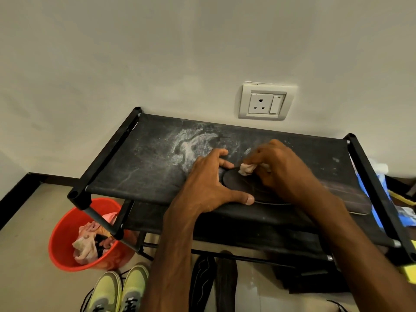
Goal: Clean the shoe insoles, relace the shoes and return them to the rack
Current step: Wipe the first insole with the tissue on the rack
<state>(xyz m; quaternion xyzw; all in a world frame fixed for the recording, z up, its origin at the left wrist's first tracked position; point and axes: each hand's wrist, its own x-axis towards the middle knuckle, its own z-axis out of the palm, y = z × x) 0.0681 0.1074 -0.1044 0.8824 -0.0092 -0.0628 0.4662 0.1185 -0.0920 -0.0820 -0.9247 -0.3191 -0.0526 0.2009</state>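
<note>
Right hand: clenched on a small pale cloth, wadded between fingertips and thumb. The wad sits against the rounded end of a dark insole.

Left hand: not gripping. Fingers spread and arched, pressing the insole down; thumb on its near edge, fingers over its far side, just beside the cloth.

The insole lies flat between my two hands on the top shelf of the black shoe rack. Its length runs away under my right wrist, hidden there.

Beyond my left fingertips: a white powdery smear on the shelf fabric.

Above and behind my right hand, on the wall: a white socket plate.

Past my right forearm, out at the shelf's end: a dark flat piece with a pale edge; cannot tell what it is.

Below my left forearm, on the floor: two more dark insoles side by side, and left of them a pair of yellow-green shoes, touching each other.

Further left of the left arm, by the rack's corner leg: a red bucket with pink and pale rags inside.
</note>
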